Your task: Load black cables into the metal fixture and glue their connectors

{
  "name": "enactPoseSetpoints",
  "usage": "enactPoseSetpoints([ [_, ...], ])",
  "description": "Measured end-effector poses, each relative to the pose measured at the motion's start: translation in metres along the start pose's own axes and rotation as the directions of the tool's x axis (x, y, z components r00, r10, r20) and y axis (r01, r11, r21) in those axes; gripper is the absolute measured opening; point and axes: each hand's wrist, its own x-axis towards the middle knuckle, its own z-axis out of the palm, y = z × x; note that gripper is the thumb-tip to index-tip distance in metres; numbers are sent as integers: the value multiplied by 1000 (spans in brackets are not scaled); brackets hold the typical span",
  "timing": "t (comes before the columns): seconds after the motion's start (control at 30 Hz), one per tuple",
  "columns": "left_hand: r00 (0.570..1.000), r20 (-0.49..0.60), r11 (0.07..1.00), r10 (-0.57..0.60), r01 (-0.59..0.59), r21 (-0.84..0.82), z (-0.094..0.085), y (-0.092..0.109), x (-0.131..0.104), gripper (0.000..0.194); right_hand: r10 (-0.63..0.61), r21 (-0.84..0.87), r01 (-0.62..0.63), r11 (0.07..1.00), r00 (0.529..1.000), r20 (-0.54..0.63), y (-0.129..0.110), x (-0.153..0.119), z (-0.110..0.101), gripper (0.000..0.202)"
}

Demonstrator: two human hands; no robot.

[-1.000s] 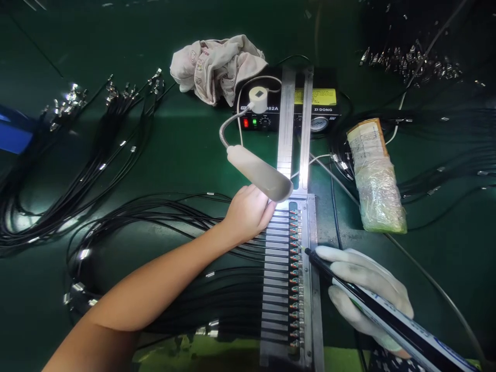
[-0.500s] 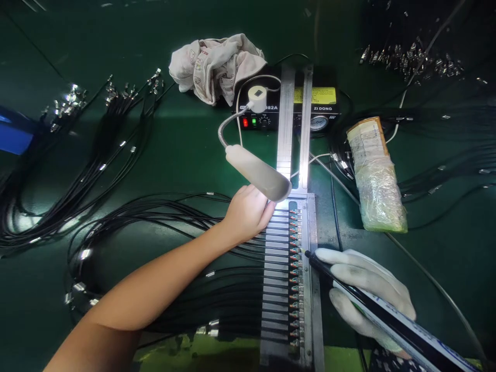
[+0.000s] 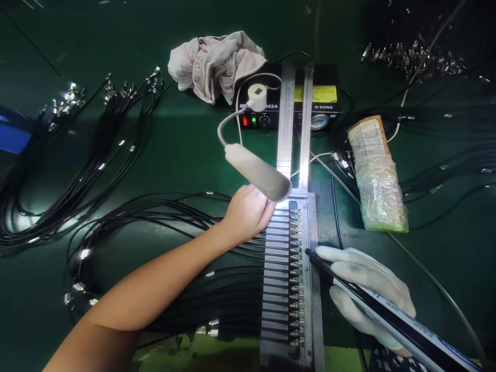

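My bare left hand (image 3: 248, 214) lies at the upper left edge of a long metal fixture (image 3: 276, 292), its fingers curled and their tips hidden under the white lamp head (image 3: 259, 173). Black cables (image 3: 170, 209) run beneath that hand and across the fixture's slots. Their stripped ends with small connectors (image 3: 294, 271) form a column along the right side. In my right hand (image 3: 366, 289), which wears a white glove, is a black-and-white dispensing syringe (image 3: 372, 299). Its yellowish tip is close to the middle connectors; whether it touches one I cannot tell.
Behind the fixture stands a black controller (image 3: 267, 121) with lit switches and a gauge, below a crumpled cloth (image 3: 220, 67). A plastic-wrapped block (image 3: 380, 175) stands at the right. Cable bundles (image 3: 101, 150) lie left; loose metal connectors (image 3: 414, 59) are scattered at the back right.
Almost nothing differs. The syringe has turned slightly in my right hand, and its tip has barely shifted. My left hand stays in place.
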Motion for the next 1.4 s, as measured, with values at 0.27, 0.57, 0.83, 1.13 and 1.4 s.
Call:
enactPoseSetpoints([
  [0.27, 1000, -2, 1000, -3, 3, -2, 2, 0, 0, 22, 32, -31, -31, 999, 999, 14, -2, 1, -4, 25],
  [0.57, 1000, -19, 1000, 8, -8, 20, 1, 0, 1, 22, 11, 23, -12, 1000, 1000, 17, -1, 1, -2, 30],
  [0.83, 1000, -14, 999, 9, -9, 31, 0, 0, 0, 22, 64, -14, -63, 998, 998, 20, 1, 0, -4, 24],
  [1.13, 1000, -21, 999, 9, -8, 37, 1, 0, 0, 21, 51, 0, -51, 999, 998, 22, -1, 1, -5, 29],
  [1.4, 1000, -19, 999, 6, -5, 48, 1, 0, 0, 22, 66, -8, -65, 998, 998, 14, -2, 6, -3, 25],
])
